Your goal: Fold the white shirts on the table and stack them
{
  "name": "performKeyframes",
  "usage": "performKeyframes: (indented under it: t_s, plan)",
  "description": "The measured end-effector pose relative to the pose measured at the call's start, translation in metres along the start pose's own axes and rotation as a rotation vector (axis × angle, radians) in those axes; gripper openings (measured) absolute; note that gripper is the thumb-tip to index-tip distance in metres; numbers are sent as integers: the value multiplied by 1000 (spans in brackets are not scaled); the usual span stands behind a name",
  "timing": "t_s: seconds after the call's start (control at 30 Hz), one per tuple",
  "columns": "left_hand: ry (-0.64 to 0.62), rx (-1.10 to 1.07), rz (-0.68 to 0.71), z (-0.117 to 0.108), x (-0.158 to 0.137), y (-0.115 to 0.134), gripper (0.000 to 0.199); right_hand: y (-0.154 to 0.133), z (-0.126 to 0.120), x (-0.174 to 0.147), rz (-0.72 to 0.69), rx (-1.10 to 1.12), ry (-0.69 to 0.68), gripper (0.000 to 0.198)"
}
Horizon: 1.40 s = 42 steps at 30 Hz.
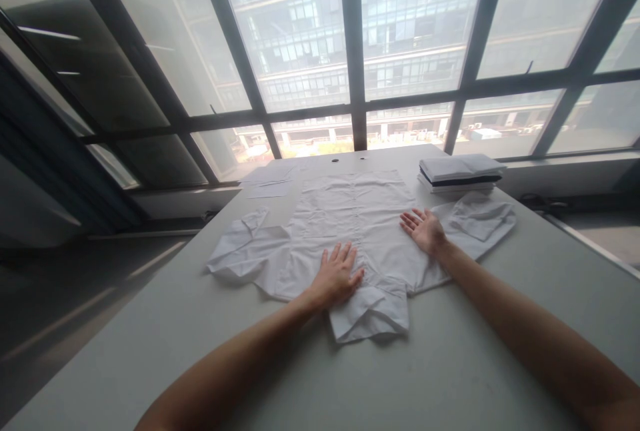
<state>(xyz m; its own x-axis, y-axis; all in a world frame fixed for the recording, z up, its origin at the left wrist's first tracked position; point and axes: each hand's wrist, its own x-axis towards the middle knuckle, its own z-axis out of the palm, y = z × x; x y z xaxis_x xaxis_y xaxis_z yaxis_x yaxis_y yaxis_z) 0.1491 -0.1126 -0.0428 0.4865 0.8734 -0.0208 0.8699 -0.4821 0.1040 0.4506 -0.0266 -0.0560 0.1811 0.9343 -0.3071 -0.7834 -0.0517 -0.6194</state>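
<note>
A white button-up shirt (360,211) lies spread on the table, front side up, its collar end toward me and its hem toward the window. One sleeve (245,247) stretches out to the left with folds in it; the other sleeve (483,217) lies to the right, bunched near its end. My left hand (339,274) rests flat with fingers spread on the shirt just above the collar (373,314). Over the shirt's right side is my right hand (424,229), palm turned partly up and fingers apart, with nothing in it.
On the far right of the white table (200,351) sits a stack of folded clothes (463,173), white with a dark layer between. White sheet-like items (269,184) lie at the far left. Large windows (300,31) rise behind the table, and a dark curtain (45,157) hangs at left.
</note>
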Motion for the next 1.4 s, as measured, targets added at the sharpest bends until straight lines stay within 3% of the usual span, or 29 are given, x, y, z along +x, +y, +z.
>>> performKeyframes:
  t_s: [0.27,0.47,0.53,0.67,1.0,1.4]
  plan:
    - [-10,5,-6,-1,0,1,69,10,12,-19,-34,-38,-99,36]
    - [0,3,-3,0,1,0,68,35,29,-64,357,-130,-598,66]
    - [4,-2,-3,1,2,0,69,45,32,-74,471,-178,-672,70]
    - [10,3,0,2,1,0,68,52,31,-67,498,-193,-563,68]
    - [6,7,-6,1,1,0,68,3,-1,5,84,-85,-148,48]
    - [20,-17,5,2,1,-1,68,2,-9,9,-33,-247,-212,51]
